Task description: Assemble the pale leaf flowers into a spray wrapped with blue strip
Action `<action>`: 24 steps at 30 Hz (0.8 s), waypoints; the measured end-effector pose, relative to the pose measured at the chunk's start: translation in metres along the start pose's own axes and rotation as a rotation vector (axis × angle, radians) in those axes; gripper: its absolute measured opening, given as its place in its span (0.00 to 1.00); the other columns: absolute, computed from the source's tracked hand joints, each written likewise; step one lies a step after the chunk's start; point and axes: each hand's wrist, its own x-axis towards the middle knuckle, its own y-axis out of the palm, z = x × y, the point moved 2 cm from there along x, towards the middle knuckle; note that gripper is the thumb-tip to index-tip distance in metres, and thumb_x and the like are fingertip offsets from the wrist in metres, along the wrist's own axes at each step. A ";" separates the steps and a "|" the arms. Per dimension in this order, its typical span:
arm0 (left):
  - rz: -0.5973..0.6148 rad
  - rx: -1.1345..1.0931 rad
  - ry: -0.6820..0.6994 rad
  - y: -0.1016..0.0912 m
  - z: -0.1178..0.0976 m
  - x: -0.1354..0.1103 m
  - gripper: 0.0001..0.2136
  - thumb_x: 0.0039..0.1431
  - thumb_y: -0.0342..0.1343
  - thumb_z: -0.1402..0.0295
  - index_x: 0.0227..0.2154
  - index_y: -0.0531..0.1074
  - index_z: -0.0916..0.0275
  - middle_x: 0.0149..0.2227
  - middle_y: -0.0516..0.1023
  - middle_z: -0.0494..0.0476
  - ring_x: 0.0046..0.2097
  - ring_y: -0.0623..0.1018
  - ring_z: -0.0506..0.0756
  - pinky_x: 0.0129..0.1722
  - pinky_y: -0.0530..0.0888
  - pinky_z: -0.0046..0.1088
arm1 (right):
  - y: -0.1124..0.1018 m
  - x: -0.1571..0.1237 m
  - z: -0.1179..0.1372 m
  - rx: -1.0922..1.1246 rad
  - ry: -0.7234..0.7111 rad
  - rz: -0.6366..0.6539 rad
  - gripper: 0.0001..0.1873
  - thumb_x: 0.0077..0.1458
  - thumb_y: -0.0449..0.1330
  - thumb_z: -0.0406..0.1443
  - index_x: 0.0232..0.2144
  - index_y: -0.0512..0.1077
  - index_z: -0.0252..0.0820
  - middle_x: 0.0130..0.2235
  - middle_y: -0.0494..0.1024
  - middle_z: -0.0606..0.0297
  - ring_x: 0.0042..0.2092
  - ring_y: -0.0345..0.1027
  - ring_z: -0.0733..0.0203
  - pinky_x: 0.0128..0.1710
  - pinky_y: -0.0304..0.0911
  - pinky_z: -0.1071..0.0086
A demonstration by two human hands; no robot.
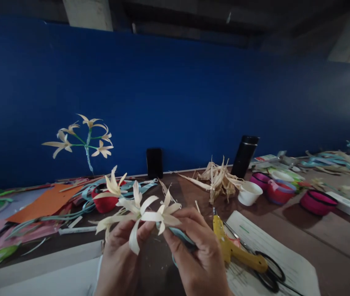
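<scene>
Pale cream craft flowers (137,207) with long pointed petals are bunched just above my hands at the lower middle. My left hand (119,250) closes on this flower bunch from the left, its fingertips partly behind the petals. From the right, my right hand (198,246) pinches near the base of the rightmost bloom. A light blue strip (181,236) shows between its thumb and fingers. Where the stems join is hidden by the petals. A similar flower spray (88,144) on a pale blue stem stands upright at the back left.
A yellow glue gun (233,250) and black-handled scissors (269,271) lie on a printed sheet (295,263) at right. Behind are dried husks (219,179), a white cup (250,193), a dark bottle (245,156) and a phone (154,163). Orange paper (43,203) lies left.
</scene>
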 end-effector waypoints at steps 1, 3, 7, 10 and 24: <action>-0.001 -0.037 -0.013 0.001 -0.002 -0.001 0.05 0.33 0.65 0.70 0.19 0.77 0.59 0.22 0.79 0.55 0.30 0.77 0.57 0.32 0.73 0.28 | 0.000 0.000 0.000 -0.010 -0.004 0.002 0.08 0.51 0.57 0.30 0.30 0.76 0.43 0.33 0.72 0.63 0.36 0.68 0.61 0.37 0.64 0.69; 0.037 -0.137 -0.039 0.006 -0.005 -0.002 0.05 0.32 0.66 0.71 0.18 0.77 0.61 0.21 0.78 0.54 0.26 0.76 0.54 0.30 0.73 0.26 | 0.001 0.000 0.000 -0.001 -0.021 0.006 0.09 0.51 0.56 0.30 0.31 0.76 0.44 0.32 0.72 0.63 0.35 0.68 0.62 0.36 0.64 0.69; -0.007 -0.248 -0.048 0.012 -0.003 -0.006 0.07 0.30 0.67 0.73 0.18 0.76 0.61 0.22 0.79 0.51 0.24 0.75 0.50 0.27 0.71 0.20 | 0.001 0.000 0.001 0.066 -0.024 0.014 0.08 0.52 0.56 0.30 0.30 0.75 0.42 0.31 0.72 0.63 0.34 0.67 0.62 0.33 0.64 0.70; -0.068 -0.233 -0.041 0.013 0.000 -0.009 0.09 0.30 0.68 0.72 0.20 0.77 0.63 0.21 0.79 0.52 0.24 0.75 0.50 0.26 0.70 0.20 | -0.002 0.001 0.001 0.098 0.029 0.043 0.06 0.52 0.56 0.31 0.28 0.74 0.40 0.30 0.71 0.63 0.33 0.67 0.63 0.31 0.63 0.71; -0.038 -0.049 0.036 0.001 0.010 -0.002 0.11 0.35 0.65 0.63 0.23 0.76 0.64 0.25 0.78 0.56 0.32 0.77 0.57 0.31 0.72 0.27 | -0.005 -0.001 0.003 0.097 0.100 0.076 0.06 0.51 0.58 0.30 0.28 0.75 0.41 0.31 0.71 0.65 0.34 0.67 0.64 0.33 0.63 0.71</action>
